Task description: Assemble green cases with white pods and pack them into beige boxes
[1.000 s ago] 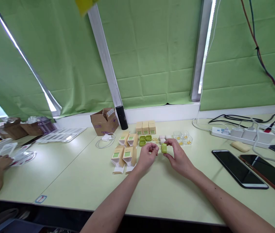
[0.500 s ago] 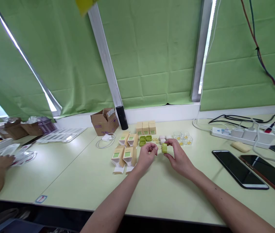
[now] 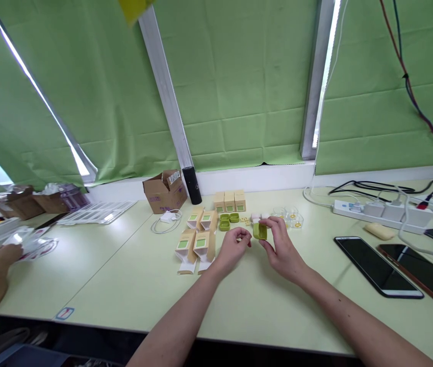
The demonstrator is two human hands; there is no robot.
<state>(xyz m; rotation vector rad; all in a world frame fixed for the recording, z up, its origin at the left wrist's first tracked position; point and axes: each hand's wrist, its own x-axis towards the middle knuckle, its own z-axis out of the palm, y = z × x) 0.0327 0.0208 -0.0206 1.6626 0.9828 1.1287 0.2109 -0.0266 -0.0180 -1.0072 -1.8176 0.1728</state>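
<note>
Nearest, a small sticker (image 3: 65,313) lies by the front edge of the pale tabletop (image 3: 132,285). At the far left, a co-worker's hand (image 3: 0,262) is among clear plastic packets (image 3: 40,250). To the right, a dark phone with a white end (image 3: 377,265) lies beside a phone in a brown case (image 3: 425,275).

In the middle, the right hand (image 3: 283,250) has its grip pinching a green case (image 3: 260,231) between thumb and fingers, with the case tilted. The left hand (image 3: 233,248) is just to the left of it, apart from the case, fingers curled in; whether its grip pinches anything cannot be told.

Left of the left hand stand four open cartons (image 3: 197,239). Behind the hands are three green containers (image 3: 224,225), small gold pieces (image 3: 244,221), pale pink pieces (image 3: 255,217) and clear cups (image 3: 296,219). A white power strip (image 3: 377,216) lies to the right.

Farther back are three small boxes (image 3: 229,202), a brown cardboard box (image 3: 164,193) and a black cylinder (image 3: 192,186). Green curtains (image 3: 239,86) hang behind everything.
</note>
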